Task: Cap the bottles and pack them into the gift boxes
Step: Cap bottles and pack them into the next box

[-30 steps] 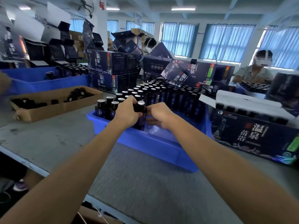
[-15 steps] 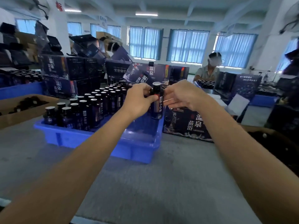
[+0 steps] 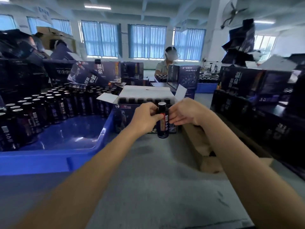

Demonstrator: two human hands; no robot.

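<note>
A dark capped bottle (image 3: 162, 120) hangs upright above the grey table, just in front of an open dark gift box (image 3: 123, 113) with white flaps. My left hand (image 3: 145, 119) grips the bottle from the left. From the right, the fingertips of my right hand (image 3: 186, 113) pinch its side. Inside the box stands a row of capped bottles (image 3: 143, 100). To the left, a blue crate (image 3: 66, 146) holds several more dark bottles (image 3: 41, 109).
Stacked dark gift boxes (image 3: 257, 83) crowd the right side and the back. A brown cardboard carton (image 3: 208, 151) lies at the right of the table. A person with a headset (image 3: 166, 63) sits behind. Grey table surface (image 3: 156, 187) lies in front.
Both hands lifted the bottle out of the blue crate and carried it right, to the front of the open gift box. The view swung right with them.
</note>
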